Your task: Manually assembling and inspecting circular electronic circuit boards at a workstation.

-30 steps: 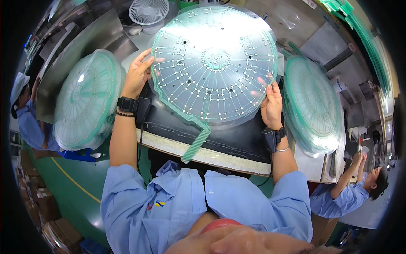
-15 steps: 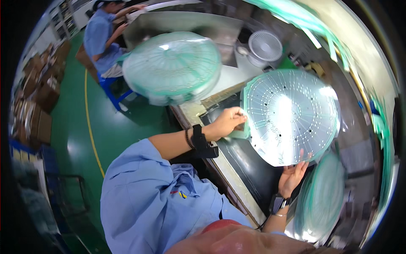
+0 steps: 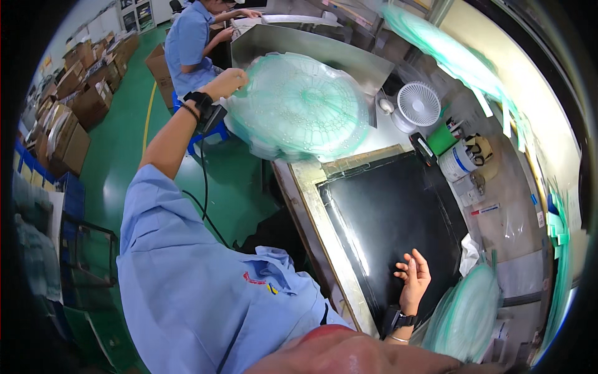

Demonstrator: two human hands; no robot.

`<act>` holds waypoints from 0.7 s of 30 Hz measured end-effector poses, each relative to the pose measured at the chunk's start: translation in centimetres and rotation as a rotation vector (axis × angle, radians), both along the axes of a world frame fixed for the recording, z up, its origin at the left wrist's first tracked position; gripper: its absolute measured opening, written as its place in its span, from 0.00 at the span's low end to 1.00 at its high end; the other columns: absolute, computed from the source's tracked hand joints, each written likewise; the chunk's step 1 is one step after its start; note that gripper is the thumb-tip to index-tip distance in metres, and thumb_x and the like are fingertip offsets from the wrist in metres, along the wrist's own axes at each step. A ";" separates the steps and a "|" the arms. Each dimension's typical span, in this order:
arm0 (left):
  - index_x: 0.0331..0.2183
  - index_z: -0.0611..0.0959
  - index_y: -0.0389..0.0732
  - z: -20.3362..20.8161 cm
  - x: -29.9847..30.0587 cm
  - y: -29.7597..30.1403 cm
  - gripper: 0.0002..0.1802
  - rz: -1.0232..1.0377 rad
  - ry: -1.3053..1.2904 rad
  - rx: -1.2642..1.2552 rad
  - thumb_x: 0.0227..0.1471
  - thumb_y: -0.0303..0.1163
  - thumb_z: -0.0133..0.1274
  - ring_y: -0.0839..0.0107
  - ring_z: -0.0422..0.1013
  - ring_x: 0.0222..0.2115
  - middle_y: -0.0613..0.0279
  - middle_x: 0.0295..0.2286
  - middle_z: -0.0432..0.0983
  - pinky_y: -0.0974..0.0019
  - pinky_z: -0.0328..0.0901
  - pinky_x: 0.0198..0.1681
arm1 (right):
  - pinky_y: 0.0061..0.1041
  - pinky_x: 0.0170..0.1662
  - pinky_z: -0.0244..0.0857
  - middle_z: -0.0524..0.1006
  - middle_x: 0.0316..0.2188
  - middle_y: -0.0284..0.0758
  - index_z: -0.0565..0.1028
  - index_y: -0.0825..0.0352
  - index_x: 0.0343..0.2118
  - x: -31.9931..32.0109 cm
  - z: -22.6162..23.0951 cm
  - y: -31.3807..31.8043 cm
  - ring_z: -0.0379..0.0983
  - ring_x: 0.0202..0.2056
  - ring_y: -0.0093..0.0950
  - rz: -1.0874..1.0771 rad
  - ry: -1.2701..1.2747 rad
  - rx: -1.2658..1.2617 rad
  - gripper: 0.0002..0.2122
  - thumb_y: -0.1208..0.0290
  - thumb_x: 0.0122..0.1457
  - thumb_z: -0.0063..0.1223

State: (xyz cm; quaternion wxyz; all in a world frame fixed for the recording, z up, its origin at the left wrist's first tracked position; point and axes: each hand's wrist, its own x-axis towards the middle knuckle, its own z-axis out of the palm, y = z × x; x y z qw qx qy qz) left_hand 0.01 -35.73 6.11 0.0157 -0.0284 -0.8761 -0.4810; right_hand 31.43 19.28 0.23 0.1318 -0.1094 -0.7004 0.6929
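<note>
A stack of round, see-through plastic sheets (image 3: 311, 109) with green-tinted edges and rings of small holes lies at the far left of the bench. My left hand (image 3: 228, 83) reaches to its far left edge, fingers closed on the rim of a top sheet; how many layers they pinch cannot be told. Low over the near right part of a black mat (image 3: 392, 206), my right hand (image 3: 415, 282) holds nothing, its fingers loosely bent and apart. To its right, more round clear sheets (image 3: 464, 315) stand in a leaning bundle.
Beyond the mat are a white fan (image 3: 418, 105), a green holder (image 3: 441, 139), a white tub (image 3: 458, 159) and a marker (image 3: 486, 209). Clear sheets (image 3: 436, 47) hang along the right wall. A co-worker (image 3: 190, 47) sits at the far left, near cardboard boxes (image 3: 87, 103).
The round sheet held over the mat in both hands has gone from there, baring the mat. My left hand moved far left to the stack; my right hand let go and dropped nearer.
</note>
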 end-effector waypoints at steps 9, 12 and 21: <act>0.33 0.73 0.38 3.5 -1.5 -3.5 0.07 -0.053 0.792 -0.368 0.52 0.30 0.44 0.62 0.69 0.31 0.55 0.27 0.70 0.64 0.63 0.34 | 0.17 0.27 0.70 0.75 0.35 0.36 0.69 0.70 0.45 0.0 -0.2 -0.2 0.74 0.28 0.21 0.024 -0.058 0.058 0.13 0.71 0.59 0.46; 0.36 0.72 0.40 7.8 2.5 -3.2 0.10 0.137 0.877 -0.423 0.54 0.34 0.45 0.61 0.69 0.28 0.55 0.27 0.71 0.62 0.63 0.31 | 0.17 0.27 0.70 0.76 0.34 0.36 0.70 0.70 0.45 0.0 -0.2 -0.5 0.74 0.28 0.21 0.021 -0.053 0.069 0.13 0.72 0.59 0.46; 0.30 0.74 0.42 3.6 -2.6 -10.2 0.07 -0.084 0.355 -0.554 0.49 0.33 0.50 0.74 0.66 0.21 0.63 0.22 0.69 0.66 0.62 0.26 | 0.14 0.27 0.67 0.76 0.33 0.34 0.71 0.69 0.44 0.0 -0.5 0.0 0.73 0.27 0.19 0.067 -0.079 0.111 0.11 0.72 0.59 0.47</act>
